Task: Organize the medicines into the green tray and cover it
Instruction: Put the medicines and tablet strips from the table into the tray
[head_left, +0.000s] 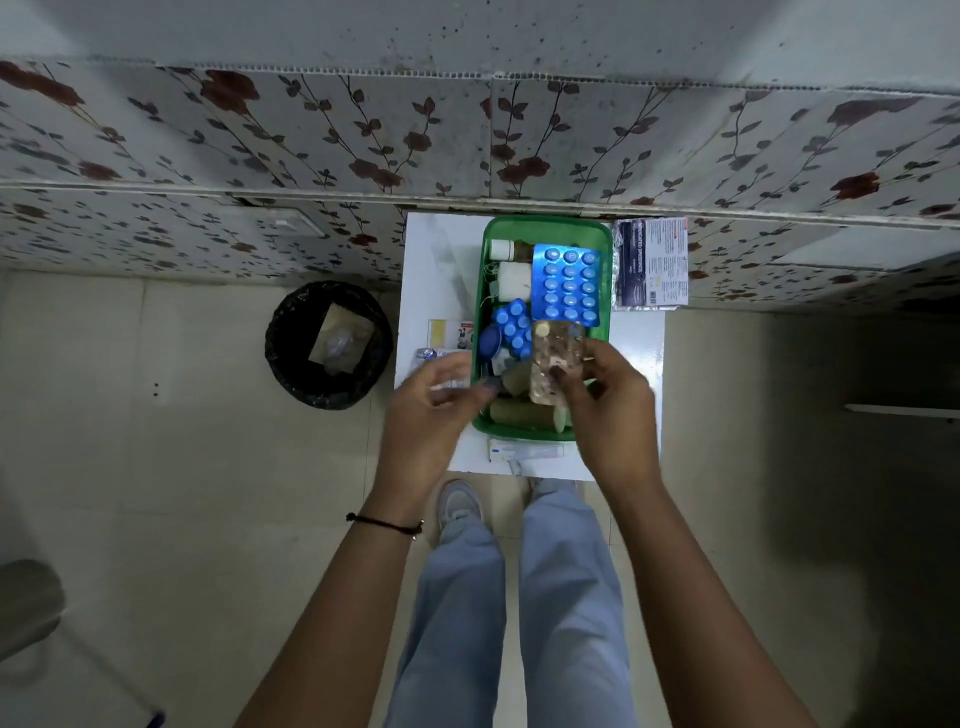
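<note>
A green tray (487, 244) stands on a small white table (636, 340) against the wall. Inside lie a large blue blister pack (569, 283), a smaller blue blister pack (511, 325), a white-capped bottle (503, 249), a white pad (513, 278) and brown rolls (519, 413). My right hand (613, 402) holds a clear blister strip with brownish pills (553, 358) over the tray's near end. My left hand (434, 402) hovers at the tray's left edge, fingers apart and blurred, holding nothing that I can see.
A dressing packet (652, 265) lies right of the tray. Small packets (449, 335) rest on its left, and a white box (524, 449) lies in front of it. A black bin (328, 343) stands on the floor to the left. My legs are below the table.
</note>
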